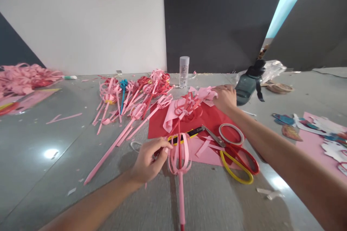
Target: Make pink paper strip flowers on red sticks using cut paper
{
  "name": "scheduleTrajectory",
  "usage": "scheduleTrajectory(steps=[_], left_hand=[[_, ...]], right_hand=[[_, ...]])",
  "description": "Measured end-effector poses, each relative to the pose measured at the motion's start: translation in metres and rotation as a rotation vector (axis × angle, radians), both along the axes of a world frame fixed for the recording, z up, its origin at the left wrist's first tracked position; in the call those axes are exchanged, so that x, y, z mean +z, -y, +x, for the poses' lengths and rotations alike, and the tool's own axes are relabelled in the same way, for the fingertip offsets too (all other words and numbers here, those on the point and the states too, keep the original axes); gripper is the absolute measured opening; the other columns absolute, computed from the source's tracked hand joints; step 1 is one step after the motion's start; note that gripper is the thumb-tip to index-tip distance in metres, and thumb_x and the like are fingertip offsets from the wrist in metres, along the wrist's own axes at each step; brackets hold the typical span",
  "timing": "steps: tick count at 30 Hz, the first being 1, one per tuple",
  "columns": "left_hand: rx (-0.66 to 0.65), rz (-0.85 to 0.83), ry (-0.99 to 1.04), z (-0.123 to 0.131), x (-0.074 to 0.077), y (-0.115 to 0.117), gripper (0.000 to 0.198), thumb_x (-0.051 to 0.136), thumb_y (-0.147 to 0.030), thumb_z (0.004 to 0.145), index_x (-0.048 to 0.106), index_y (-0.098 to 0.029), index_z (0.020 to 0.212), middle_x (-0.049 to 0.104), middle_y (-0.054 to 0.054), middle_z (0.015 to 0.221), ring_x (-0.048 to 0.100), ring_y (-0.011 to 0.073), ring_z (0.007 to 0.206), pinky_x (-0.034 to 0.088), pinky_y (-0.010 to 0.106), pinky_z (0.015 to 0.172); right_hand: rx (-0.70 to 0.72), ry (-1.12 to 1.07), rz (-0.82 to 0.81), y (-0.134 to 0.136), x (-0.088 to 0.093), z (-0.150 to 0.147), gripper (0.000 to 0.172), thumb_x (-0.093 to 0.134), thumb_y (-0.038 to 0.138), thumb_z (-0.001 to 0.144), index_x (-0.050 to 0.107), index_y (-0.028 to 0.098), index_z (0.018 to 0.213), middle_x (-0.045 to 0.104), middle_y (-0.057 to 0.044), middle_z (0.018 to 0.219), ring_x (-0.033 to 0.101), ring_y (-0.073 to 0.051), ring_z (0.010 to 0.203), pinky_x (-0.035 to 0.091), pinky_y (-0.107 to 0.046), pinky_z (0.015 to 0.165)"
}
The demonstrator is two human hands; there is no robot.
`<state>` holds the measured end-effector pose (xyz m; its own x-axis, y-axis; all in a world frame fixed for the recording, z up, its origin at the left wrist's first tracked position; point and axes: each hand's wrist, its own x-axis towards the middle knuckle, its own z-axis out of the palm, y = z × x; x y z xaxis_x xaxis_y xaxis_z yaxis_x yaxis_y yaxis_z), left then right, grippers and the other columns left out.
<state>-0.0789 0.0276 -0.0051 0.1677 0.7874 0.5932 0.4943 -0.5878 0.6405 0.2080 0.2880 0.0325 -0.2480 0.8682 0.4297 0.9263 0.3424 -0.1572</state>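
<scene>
Two bare hands are out over the grey table [40, 144], which fills the view. Beyond the left hand [150, 160] and off to its left lies a big batch of finished paper wands [135, 95], mostly pink, some red, one blue. Between the two hands spreads a red paper sheet [217, 117], with a smaller pink sheet [206, 153] lapping its near edge.

Now the grip: the left hand has thumb and fingertips pressed together on the left side of the pink paper wand [179, 160], right at its looped head. The stick runs from that pinch straight back toward the person, lying on the table, and a red strip stands up through the loops.

The right hand [225, 97] is stretched to the far end of the red sheet, palm down, fingers curled onto pink paper scraps [204, 94]; whether they pinch a scrap cannot be told.

A dark water flask [248, 86] sits just right of that hand. Nearer the person, scissors [237, 164] with one yellow and one red handle lie open, a tape roll [231, 134] touching them, and a yellow-and-black utility knife [187, 135] lies just beyond the left-hand pinch.
</scene>
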Motion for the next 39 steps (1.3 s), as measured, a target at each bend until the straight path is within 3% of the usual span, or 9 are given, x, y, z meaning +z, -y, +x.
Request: scheduleTrajectory(steps=[5,10,13,15,24,27,31,34,39], left_hand=[[0.012,0.042,-0.020,0.002,0.005,-0.002,0.016,0.051,-0.015,0.100,0.066,-0.020,0.095,0.062,-0.004,0.070,0.054,0.0093,0.061,0.042,0.021,0.061],[0.031,0.035,-0.048,0.003,0.007,0.000,0.016,0.052,-0.014,0.099,0.066,-0.020,0.094,0.063,-0.004,0.071,0.054,0.0090,0.061,0.042,0.021,0.061],[0.057,0.026,-0.061,0.003,0.006,0.000,0.016,0.053,-0.015,0.099,0.067,-0.020,0.094,0.063,-0.003,0.071,0.055,0.0096,0.061,0.043,0.022,0.062],[0.078,0.015,-0.068,0.003,0.006,0.000,0.017,0.053,-0.015,0.099,0.068,-0.020,0.093,0.063,-0.003,0.072,0.056,0.0098,0.062,0.043,0.022,0.062],[0.164,-0.019,-0.066,0.005,0.005,-0.004,0.017,0.052,-0.018,0.100,0.068,-0.020,0.097,0.066,0.000,0.081,0.060,0.0127,0.071,0.047,0.025,0.067],[0.266,-0.029,-0.081,0.002,0.002,-0.012,0.023,0.053,-0.019,0.100,0.067,-0.021,0.117,0.069,0.008,0.117,0.064,0.0206,0.112,0.051,0.037,0.099],[0.305,-0.158,-0.221,-0.001,-0.005,-0.020,0.042,0.051,-0.030,0.103,0.055,-0.027,0.145,0.051,0.012,0.154,0.043,0.0288,0.147,0.034,0.057,0.121],[0.319,-0.289,-0.355,-0.001,-0.007,-0.021,0.046,0.045,-0.041,0.106,0.053,-0.028,0.150,0.042,0.011,0.164,0.032,0.0322,0.155,0.029,0.063,0.123],[0.324,-0.310,-0.414,0.002,-0.006,-0.021,0.048,0.041,-0.046,0.107,0.058,-0.023,0.145,0.058,0.010,0.150,0.046,0.0303,0.144,0.035,0.059,0.120]], right_hand=[[0.114,0.143,-0.169,-0.024,-0.010,-0.015,0.040,0.066,0.038,0.099,0.061,0.020,0.135,0.061,-0.011,0.140,0.064,-0.026,0.120,0.056,-0.051,0.101],[0.095,0.203,-0.200,-0.026,-0.014,-0.019,0.034,0.065,0.039,0.100,0.065,0.019,0.127,0.066,-0.010,0.131,0.066,-0.024,0.114,0.057,-0.048,0.098],[0.049,0.172,-0.156,-0.017,-0.008,-0.019,0.021,0.058,0.028,0.101,0.072,0.015,0.109,0.071,-0.013,0.119,0.065,-0.027,0.116,0.053,-0.045,0.099],[0.001,0.122,-0.115,-0.009,-0.002,-0.017,0.023,0.052,0.020,0.098,0.074,0.014,0.100,0.074,-0.017,0.113,0.064,-0.030,0.115,0.052,-0.042,0.095],[-0.180,-0.152,-0.036,0.008,0.023,0.009,0.031,0.045,0.032,0.097,0.067,0.022,0.116,0.075,-0.014,0.111,0.066,-0.029,0.093,0.049,-0.037,0.077],[-0.110,-0.188,-0.053,0.016,0.019,0.006,0.033,0.056,0.030,0.089,0.064,0.023,0.120,0.075,-0.011,0.110,0.067,-0.029,0.093,0.050,-0.036,0.076],[0.050,-0.190,-0.088,0.043,0.009,-0.005,0.029,0.057,0.023,0.084,0.068,0.022,0.112,0.076,-0.009,0.103,0.068,-0.026,0.087,0.050,-0.033,0.074],[0.201,-0.190,-0.106,0.070,0.002,-0.016,0.027,0.054,0.020,0.087,0.069,0.020,0.110,0.076,-0.009,0.105,0.070,-0.024,0.091,0.051,-0.033,0.078],[0.464,-0.174,-0.196,0.104,-0.010,-0.028,0.032,0.056,0.017,0.089,0.070,0.023,0.118,0.076,-0.007,0.122,0.073,-0.023,0.103,0.055,-0.034,0.088]])
